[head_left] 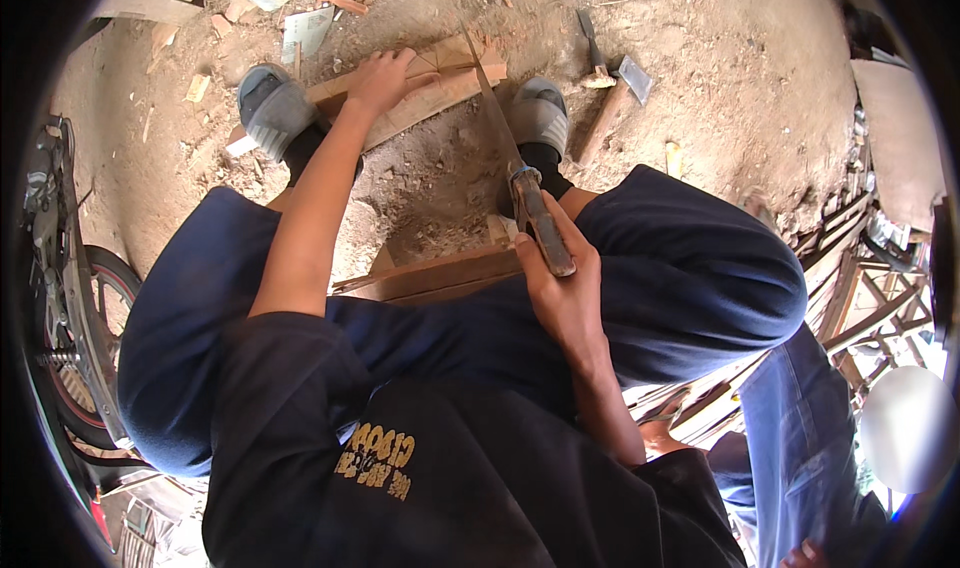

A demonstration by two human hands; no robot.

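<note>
My right hand [563,293] is wrapped round the worn handle of a handsaw [497,118]. Its long blade points away from me and crosses the right end of a pale wooden board [430,103] low over the ground. Across the top of that board lies my left hand [383,81], gripping it with thumb and fingers apart, left of the blade. The board's left end runs by my left slipper [279,114]; my right slipper [540,114] stands just right of the saw. Whether the teeth are in the wood I cannot tell.
On the dirt floor to the right lie a dark narrow tool [588,40] and a wooden piece with a flat metal plate [635,78]. A wooden beam [440,276] is between my legs. A motorbike [85,338] stands left; another person in blue [795,448] is at lower right.
</note>
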